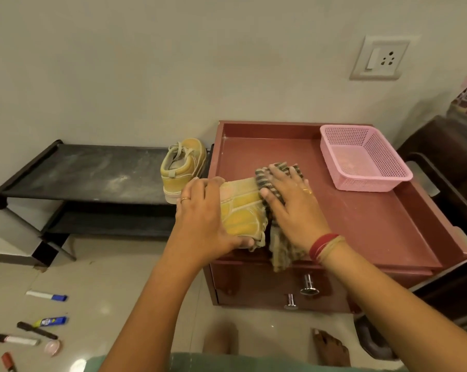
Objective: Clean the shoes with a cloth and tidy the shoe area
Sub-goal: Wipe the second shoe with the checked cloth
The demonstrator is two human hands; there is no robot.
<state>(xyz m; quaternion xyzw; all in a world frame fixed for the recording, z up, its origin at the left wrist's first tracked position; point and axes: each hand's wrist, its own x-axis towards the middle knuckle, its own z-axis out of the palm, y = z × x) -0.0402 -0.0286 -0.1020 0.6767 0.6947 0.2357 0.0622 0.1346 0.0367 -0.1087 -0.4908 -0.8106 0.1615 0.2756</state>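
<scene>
Wiping step in hand: left hand grips the yellow shoe at frame centre on the red table, while right hand, fingers spread flat, presses the striped cloth against it. Next probably calls for turning the shoe, then the second shoe on the black shoe rack.

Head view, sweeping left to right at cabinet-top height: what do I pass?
black shoe rack → standing yellow shoe → left hand → held yellow shoe → right hand, pressing the striped cloth → pink basket
</scene>
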